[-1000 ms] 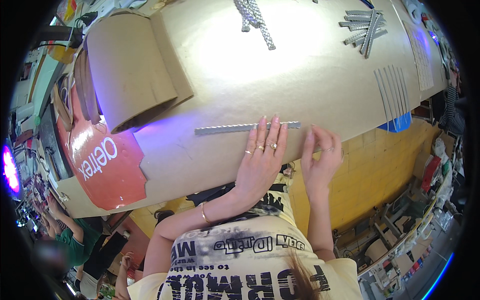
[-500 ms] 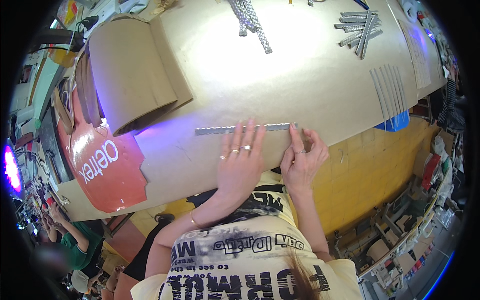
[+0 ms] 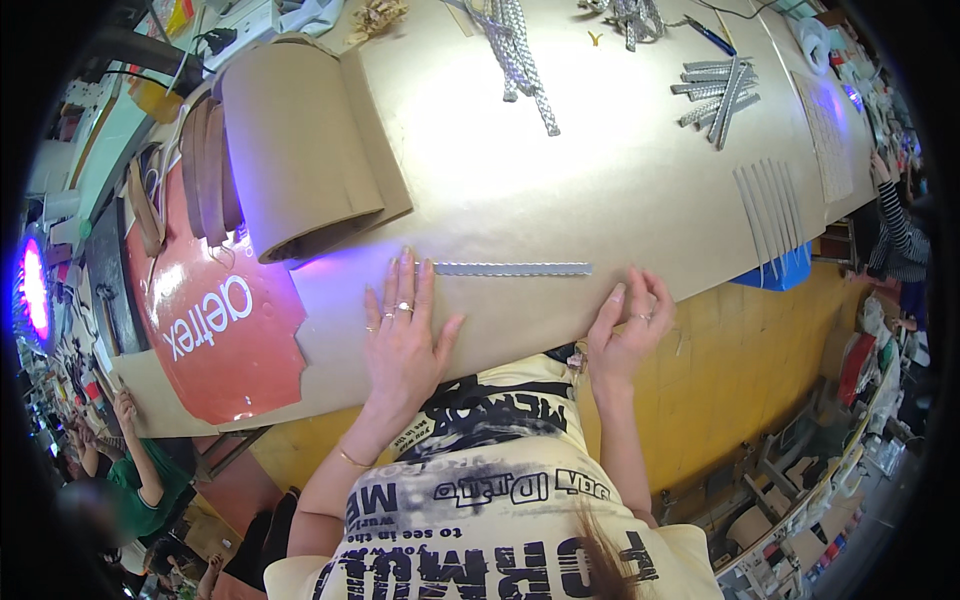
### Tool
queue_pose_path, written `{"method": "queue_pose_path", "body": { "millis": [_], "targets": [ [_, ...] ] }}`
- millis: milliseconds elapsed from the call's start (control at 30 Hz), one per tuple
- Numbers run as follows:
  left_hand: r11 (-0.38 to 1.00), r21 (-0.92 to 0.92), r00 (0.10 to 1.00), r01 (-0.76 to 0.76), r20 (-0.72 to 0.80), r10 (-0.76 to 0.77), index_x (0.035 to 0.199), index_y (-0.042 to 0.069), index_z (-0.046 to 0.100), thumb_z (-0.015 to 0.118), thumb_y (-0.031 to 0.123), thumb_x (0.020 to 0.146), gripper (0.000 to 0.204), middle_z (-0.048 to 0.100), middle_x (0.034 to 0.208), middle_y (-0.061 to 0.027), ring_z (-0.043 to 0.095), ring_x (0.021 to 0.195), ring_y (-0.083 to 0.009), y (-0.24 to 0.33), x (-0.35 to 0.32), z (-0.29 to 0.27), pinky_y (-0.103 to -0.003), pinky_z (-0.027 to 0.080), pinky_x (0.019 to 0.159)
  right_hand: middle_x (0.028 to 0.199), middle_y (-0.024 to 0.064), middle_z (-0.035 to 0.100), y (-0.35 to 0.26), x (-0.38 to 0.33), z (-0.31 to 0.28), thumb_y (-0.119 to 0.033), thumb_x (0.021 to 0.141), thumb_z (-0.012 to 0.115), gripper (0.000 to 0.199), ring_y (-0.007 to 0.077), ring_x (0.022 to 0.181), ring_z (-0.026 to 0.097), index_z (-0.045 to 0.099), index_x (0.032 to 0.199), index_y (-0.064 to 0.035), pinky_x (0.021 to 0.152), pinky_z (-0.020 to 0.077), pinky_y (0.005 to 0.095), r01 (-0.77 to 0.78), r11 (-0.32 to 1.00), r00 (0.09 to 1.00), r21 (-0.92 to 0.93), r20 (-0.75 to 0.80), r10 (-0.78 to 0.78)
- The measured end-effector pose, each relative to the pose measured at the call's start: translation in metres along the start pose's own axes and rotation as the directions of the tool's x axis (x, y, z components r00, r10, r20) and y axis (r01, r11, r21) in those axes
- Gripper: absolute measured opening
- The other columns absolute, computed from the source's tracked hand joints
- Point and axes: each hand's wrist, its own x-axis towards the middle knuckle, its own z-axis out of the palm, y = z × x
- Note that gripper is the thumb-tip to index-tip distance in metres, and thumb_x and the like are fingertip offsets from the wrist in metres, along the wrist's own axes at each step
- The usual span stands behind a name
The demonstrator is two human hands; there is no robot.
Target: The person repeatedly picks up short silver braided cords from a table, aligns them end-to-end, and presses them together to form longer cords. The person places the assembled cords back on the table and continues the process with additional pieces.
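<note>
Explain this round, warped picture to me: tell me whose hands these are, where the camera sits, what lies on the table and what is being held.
There is no machine here. A person wears a wide fisheye camera on the head, looking down, so straight edges bend toward the rim. The left hand lies flat on the brown paper sheet covering the table, its fingers at the left end of a thin silver strip. The right hand rests on the paper just past the strip's right end. Neither hand grips anything. Further off lie a rolled brown cardboard, braided silver strips, a pile of short silver pieces and a row of thin strips.
</note>
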Motion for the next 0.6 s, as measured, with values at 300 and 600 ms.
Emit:
{"method": "queue_pose_path", "body": {
  "millis": [300,600],
  "targets": [
    [0.998,0.036,0.998,0.058,-0.007,-0.058,0.154,0.008,0.031,0.056,0.043,0.095,0.073,0.025,0.161,-0.0152,0.017,0.15,-0.039,0.003,-0.002,0.005,-0.066,0.011,0.115,0.161,0.0132,0.027,-0.061,-0.004,0.016,-0.048,0.094,0.053,0.076,0.0298,0.149,0.024,0.031,0.154,-0.0062,0.119,0.0165,0.0535,0.279,0.96,0.768,0.01,0.599,-0.229],
    [0.999,0.028,0.999,0.043,0.007,-0.043,0.154,0.008,0.032,0.054,0.042,0.095,0.071,0.022,0.163,-0.0128,0.012,0.151,-0.0395,0.0,-0.004,0.006,-0.067,0.003,0.115,0.159,0.0157,0.031,-0.024,0.002,-0.006,-0.047,0.097,0.052,0.069,0.0324,0.147,0.029,0.038,0.15,-0.0046,0.118,0.0194,0.0524,0.187,0.962,0.87,-0.198,0.489,-0.069]
  ]
}}
